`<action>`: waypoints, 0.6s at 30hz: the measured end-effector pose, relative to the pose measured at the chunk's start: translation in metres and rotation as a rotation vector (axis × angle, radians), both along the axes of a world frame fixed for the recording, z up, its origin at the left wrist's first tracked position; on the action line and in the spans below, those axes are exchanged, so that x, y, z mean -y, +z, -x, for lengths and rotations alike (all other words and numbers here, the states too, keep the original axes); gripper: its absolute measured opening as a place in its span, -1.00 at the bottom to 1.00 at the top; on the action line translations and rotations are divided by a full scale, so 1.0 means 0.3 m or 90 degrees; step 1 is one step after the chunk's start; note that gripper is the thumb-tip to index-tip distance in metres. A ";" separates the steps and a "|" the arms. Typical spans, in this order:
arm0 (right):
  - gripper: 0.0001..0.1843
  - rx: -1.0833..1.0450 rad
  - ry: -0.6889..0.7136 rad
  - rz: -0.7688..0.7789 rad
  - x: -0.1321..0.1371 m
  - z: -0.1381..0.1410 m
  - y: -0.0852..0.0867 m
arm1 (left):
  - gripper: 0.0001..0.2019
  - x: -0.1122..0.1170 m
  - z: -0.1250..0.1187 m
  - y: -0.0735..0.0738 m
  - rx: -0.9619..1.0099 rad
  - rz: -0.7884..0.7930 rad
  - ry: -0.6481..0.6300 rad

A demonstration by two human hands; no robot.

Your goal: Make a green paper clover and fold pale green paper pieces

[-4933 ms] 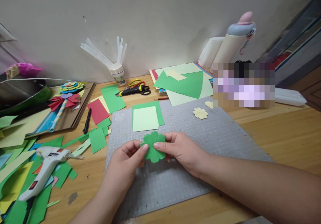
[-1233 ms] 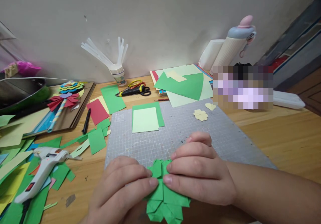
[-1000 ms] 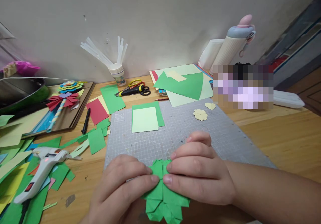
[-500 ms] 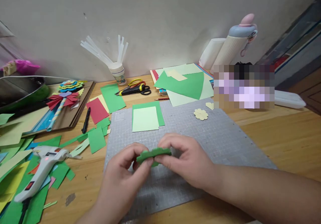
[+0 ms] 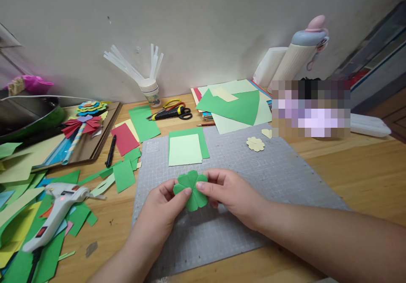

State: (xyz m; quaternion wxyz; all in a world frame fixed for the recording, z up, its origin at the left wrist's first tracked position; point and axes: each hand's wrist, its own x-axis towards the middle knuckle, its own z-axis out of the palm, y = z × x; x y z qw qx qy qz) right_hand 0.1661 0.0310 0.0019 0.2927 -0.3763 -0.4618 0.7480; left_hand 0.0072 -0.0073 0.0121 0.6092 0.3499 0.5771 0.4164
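A green paper flower (image 5: pixel 194 198) with rounded petals and crease lines is held between both hands above the grey cutting mat (image 5: pixel 228 232). My left hand (image 5: pixel 168 200) grips its left side, with the thumb pressed on the face near the centre. From the right, my right hand (image 5: pixel 226 188) pinches it too, thumb on top and fingers partly hidden behind. Just beyond the hands, a pale green square of paper (image 5: pixel 185 149) lies on a darker green sheet (image 5: pixel 205 143). Farther right on the mat rest a cream paper flower (image 5: pixel 255 144) and a small cream scrap (image 5: pixel 267 133).
To the left lie a white glue gun (image 5: pixel 53 215), green paper scraps (image 5: pixel 123 175) and a black pen (image 5: pixel 111 152). At the back stand a paper cup of straws (image 5: pixel 149 92), scissors (image 5: pixel 185 113), a yellow-black cutter (image 5: pixel 166 113), stacked paper (image 5: pixel 237 109) and a bottle (image 5: pixel 296 59).
The green paper flower has tilted from nearly edge-on to showing its creased face. Both hands keep hold of it, and the thumbs now lie across its front.
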 end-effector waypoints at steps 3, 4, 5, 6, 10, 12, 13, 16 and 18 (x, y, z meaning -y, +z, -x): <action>-0.69 0.012 -0.010 -0.015 -0.001 0.000 -0.002 | -0.80 -0.003 0.002 0.003 0.030 0.007 0.007; -0.69 0.015 -0.015 -0.025 -0.002 0.000 -0.003 | -0.80 -0.004 0.003 0.005 0.037 0.006 0.004; -0.70 0.017 -0.018 -0.035 -0.002 -0.001 -0.004 | -0.80 -0.004 0.004 0.007 0.040 0.005 0.001; -0.70 0.021 -0.023 -0.044 -0.003 -0.001 -0.005 | -0.81 -0.004 0.005 0.008 0.039 0.005 -0.001; -0.71 0.030 -0.033 -0.068 -0.003 -0.003 -0.009 | -0.83 -0.003 0.011 0.010 0.020 0.007 -0.001; -0.72 0.033 -0.036 -0.077 -0.003 -0.004 -0.009 | -0.83 -0.004 0.014 0.008 0.013 0.008 -0.003; -0.72 0.035 -0.036 -0.082 -0.003 -0.004 -0.010 | -0.83 -0.004 0.016 0.007 0.011 0.010 -0.005; -0.73 0.051 -0.030 -0.095 -0.003 -0.004 -0.009 | -0.81 -0.004 0.020 0.005 0.011 0.022 -0.025; -0.73 0.065 -0.023 -0.098 -0.002 -0.003 -0.006 | -0.80 -0.003 0.022 0.006 0.010 0.030 -0.048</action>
